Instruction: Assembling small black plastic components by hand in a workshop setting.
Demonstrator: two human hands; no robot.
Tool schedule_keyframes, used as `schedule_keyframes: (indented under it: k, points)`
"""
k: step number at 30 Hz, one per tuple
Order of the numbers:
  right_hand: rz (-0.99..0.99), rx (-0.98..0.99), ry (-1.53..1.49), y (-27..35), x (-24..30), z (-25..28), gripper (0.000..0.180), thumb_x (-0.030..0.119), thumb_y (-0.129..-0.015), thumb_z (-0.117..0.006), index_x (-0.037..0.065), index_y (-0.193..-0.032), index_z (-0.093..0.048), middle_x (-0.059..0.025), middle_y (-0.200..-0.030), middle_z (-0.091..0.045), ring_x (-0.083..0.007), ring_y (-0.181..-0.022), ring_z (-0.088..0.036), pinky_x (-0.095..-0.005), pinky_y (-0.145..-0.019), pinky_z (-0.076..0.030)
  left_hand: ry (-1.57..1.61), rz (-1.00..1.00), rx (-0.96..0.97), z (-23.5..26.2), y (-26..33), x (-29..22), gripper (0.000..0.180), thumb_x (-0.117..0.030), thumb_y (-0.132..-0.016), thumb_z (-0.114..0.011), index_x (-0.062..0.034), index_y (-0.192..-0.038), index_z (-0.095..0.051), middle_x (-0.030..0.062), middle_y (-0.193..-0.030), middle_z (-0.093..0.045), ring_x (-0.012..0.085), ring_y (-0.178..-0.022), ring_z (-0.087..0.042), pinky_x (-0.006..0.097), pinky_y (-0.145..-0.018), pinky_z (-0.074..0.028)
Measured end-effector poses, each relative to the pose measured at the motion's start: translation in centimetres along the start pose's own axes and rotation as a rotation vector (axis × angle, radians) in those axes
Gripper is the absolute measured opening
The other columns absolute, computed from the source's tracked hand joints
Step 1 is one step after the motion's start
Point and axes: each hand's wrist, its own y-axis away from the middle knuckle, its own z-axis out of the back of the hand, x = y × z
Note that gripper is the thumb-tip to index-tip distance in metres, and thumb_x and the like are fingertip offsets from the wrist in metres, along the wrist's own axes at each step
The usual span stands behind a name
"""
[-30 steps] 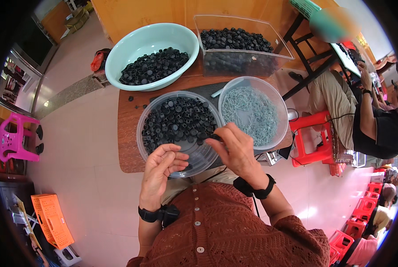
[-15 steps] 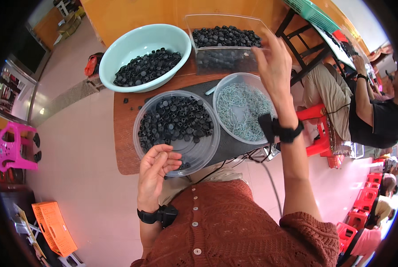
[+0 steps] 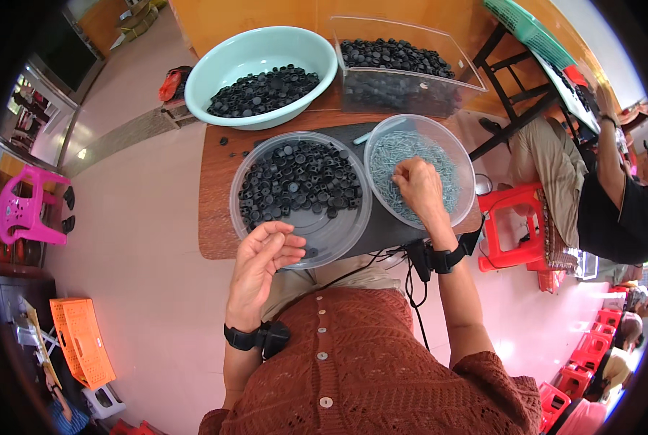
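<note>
My right hand (image 3: 420,190) is over the clear round tub (image 3: 463,152) of small silvery screws (image 3: 405,142). Its fingertips are pinched together just above the screws; whatever they hold is too small to make out. At the near left edge of another clear round tub (image 3: 331,245), my left hand (image 3: 260,262) is held palm inward. Its fingers are curled with the thumb against them, and the inside of the grip is hidden. That tub holds many small black plastic caps (image 3: 295,181), piled toward its far side, with part of its bottom bare.
A pale green basin (image 3: 215,69) and a clear rectangular bin (image 3: 403,94), both with black caps, stand behind on the wooden table (image 3: 215,196). Cables (image 3: 413,286) hang below the near edge. To the right are a red stool (image 3: 509,228) and a seated person (image 3: 592,188).
My right hand has come down from beside the rectangular bin to the screws, its fingers now pinched. My left hand stays curled in nearly the same place. The whole view has shifted a little.
</note>
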Motion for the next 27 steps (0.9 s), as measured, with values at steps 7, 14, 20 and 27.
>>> schedule_keyframes:
  k: [7,14,20,27]
  points:
    - [-0.035,0.017,-0.029,-0.2,-1.2,0.3,0.009,0.007,-0.072,-0.064,0.002,-0.079,-0.061,-0.0169,-0.074,-0.062,-0.0341,-0.070,-0.061,-0.0402,-0.064,-0.048,-0.006,-0.087,-0.095,1.8,0.5,-1.1,0.018,-0.015,-0.092,-0.051,-0.0008,-0.103,-0.055,0.0132,-0.089,-0.065,0.0165,-0.077,-0.065,0.026,-0.070,-0.054]
    - [-0.124,0.004,-0.359,0.5,-2.1,0.9,0.012,0.000,-0.072,-0.063,-0.004,-0.084,-0.063,-0.0081,-0.068,-0.061,-0.0147,-0.061,-0.056,-0.0282,-0.060,-0.047,-0.058,-0.138,-0.152,2.9,0.3,-1.4,0.019,-0.015,-0.091,-0.052,-0.0012,-0.104,-0.056,0.0131,-0.089,-0.066,0.0162,-0.077,-0.066,0.026,-0.070,-0.055]
    - [-0.180,0.008,-0.718,1.0,-1.7,1.6,0.009,0.001,-0.080,-0.059,-0.003,-0.086,-0.065,-0.0030,-0.072,-0.060,-0.0075,-0.063,-0.054,-0.0206,-0.059,-0.046,-0.236,-0.119,-0.144,0.6,-0.8,-1.0,0.019,-0.014,-0.089,-0.055,-0.0009,-0.102,-0.059,0.0113,-0.089,-0.066,0.0136,-0.077,-0.064,0.024,-0.068,-0.052]
    - [-0.237,0.081,-1.043,1.9,-0.4,2.2,0.012,0.004,-0.082,-0.059,-0.002,-0.092,-0.061,-0.0024,-0.078,-0.060,-0.0072,-0.066,-0.054,-0.0208,-0.061,-0.047,-0.815,-0.289,-0.167,-2.4,-5.2,2.5,0.018,-0.007,-0.073,-0.070,0.0016,-0.089,-0.065,0.0092,-0.080,-0.066,0.0120,-0.068,-0.061,0.024,-0.061,-0.048]
